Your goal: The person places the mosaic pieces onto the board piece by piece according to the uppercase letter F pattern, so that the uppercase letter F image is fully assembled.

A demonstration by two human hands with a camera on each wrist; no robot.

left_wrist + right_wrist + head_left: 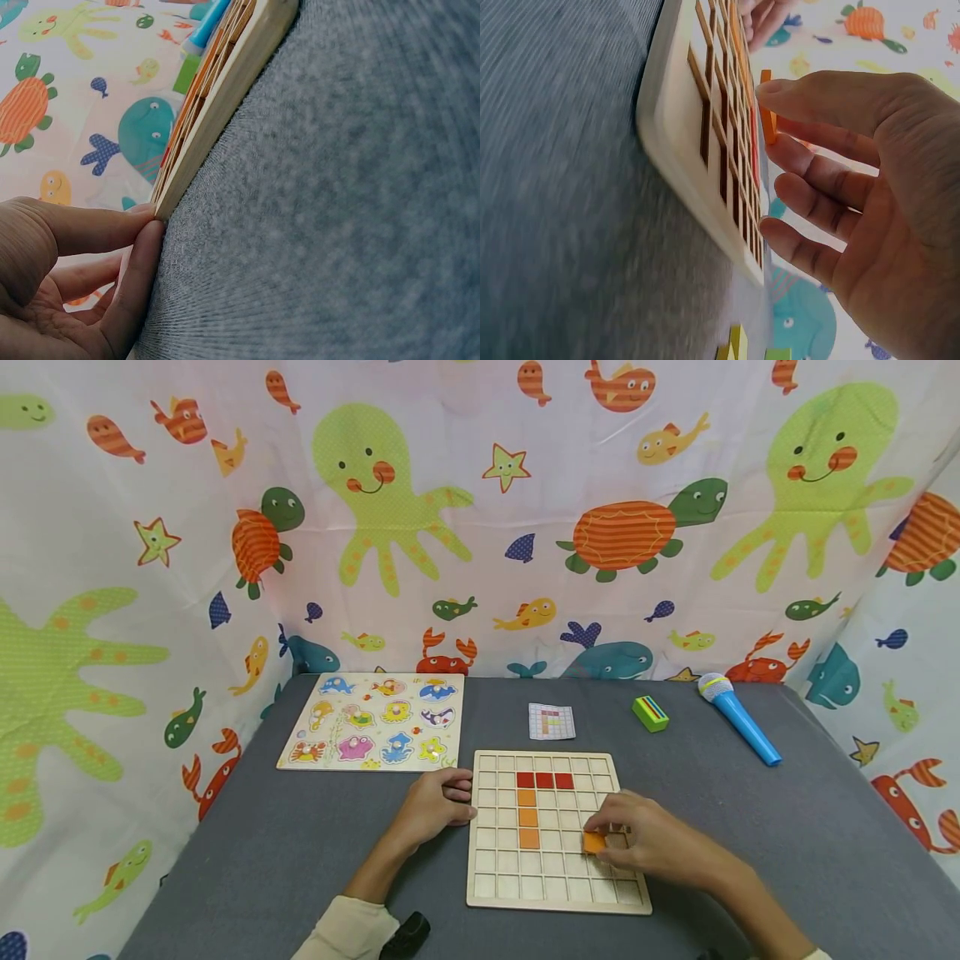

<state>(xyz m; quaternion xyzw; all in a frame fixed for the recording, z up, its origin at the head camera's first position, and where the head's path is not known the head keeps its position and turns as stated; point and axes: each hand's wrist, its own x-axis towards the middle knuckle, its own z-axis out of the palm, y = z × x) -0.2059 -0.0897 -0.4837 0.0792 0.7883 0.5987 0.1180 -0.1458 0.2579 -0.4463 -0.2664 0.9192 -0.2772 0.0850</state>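
Observation:
A square wooden grid board (558, 889) lies on the table. Three red tiles (545, 781) form a row near its top, and three orange tiles (528, 817) run down below the leftmost red one. My left hand (435, 806) holds the board's left edge, thumb and fingertips at the rim (217, 112). Over the right part of the grid, my right hand (648, 835) pinches a loose orange tile (768, 109) between thumb and fingertips. In the right wrist view that tile stands on edge, and the other fingers are spread and bent.
Behind the board lies a small printed pattern card (552, 722). A green block with coloured stripes (650, 714) and a blue toy microphone (741, 718) lie at the back right. A sea-animal peg puzzle (375, 722) is at the back left. Patterned curtains (480, 610) enclose the table.

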